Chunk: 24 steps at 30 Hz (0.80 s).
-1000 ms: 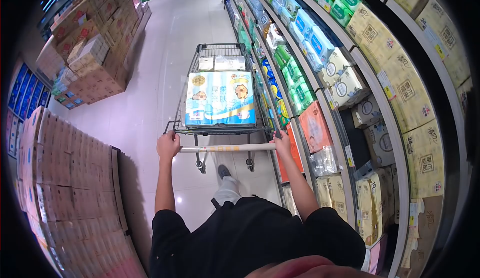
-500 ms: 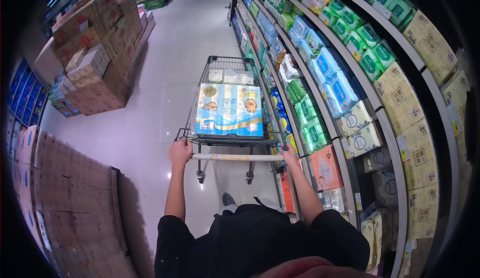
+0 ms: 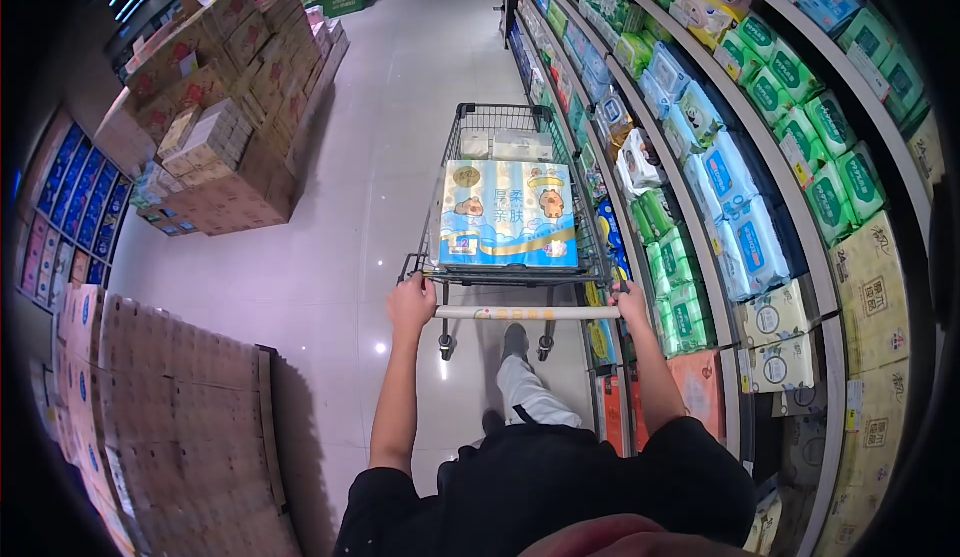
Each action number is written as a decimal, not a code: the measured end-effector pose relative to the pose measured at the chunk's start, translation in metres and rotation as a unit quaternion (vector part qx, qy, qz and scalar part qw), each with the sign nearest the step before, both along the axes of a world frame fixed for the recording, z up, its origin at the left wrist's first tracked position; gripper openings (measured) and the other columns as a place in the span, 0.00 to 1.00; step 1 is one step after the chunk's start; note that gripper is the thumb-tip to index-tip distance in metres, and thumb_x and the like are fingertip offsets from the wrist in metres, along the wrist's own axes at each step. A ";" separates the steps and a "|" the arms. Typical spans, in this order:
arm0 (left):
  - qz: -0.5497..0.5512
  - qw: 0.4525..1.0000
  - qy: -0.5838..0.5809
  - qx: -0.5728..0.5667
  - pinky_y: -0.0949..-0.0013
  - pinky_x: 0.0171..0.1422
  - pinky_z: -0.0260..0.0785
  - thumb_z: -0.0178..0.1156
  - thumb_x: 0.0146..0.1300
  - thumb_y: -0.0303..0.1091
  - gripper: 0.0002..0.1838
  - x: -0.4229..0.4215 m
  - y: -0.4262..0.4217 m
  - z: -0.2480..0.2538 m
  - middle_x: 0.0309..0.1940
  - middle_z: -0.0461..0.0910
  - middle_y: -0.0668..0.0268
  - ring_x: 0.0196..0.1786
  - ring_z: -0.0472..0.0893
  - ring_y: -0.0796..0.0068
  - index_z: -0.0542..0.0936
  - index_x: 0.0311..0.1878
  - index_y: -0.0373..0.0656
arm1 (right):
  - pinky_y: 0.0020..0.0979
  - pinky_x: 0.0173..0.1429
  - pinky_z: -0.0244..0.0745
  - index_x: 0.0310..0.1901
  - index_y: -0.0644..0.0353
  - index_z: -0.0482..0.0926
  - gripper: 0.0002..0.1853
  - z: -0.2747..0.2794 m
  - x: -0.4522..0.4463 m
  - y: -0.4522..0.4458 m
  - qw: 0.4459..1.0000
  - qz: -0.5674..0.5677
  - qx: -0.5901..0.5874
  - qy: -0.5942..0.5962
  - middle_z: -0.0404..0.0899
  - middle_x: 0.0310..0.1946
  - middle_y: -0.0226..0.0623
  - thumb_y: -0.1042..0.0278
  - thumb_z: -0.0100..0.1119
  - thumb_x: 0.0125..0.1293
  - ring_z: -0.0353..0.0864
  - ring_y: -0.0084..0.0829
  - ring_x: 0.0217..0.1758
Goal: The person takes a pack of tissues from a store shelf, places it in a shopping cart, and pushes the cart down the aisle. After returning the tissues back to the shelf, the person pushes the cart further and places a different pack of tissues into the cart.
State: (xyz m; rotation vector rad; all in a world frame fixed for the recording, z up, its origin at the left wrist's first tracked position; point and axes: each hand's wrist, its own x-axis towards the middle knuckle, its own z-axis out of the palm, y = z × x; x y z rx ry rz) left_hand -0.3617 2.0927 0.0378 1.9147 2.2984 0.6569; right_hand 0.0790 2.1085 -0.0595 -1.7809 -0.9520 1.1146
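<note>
Wire cart (image 3: 505, 278) advanced, hands (image 3: 411, 302) wrapping cylindrical bar (image 3: 578, 313)

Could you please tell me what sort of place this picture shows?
Most likely a supermarket aisle. A wire shopping cart carries a large wrapped pack, long shelves hold rows of packaged goods, and boxes are stacked across the aisle.

Glossy pale floor (image 3: 370, 207) beside shelves (image 3: 834, 387)
</note>
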 end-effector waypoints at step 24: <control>-0.002 1.000 -0.017 -0.006 0.54 0.31 0.69 0.52 0.57 0.39 0.13 0.019 0.263 -0.001 0.21 0.77 0.52 0.26 0.78 0.50 0.78 0.28 0.38 | 0.25 0.30 0.67 0.32 0.63 0.78 0.07 0.009 0.011 0.287 0.993 -0.008 0.062 0.096 0.78 0.23 0.34 0.77 0.53 0.50 0.78 0.24 0.26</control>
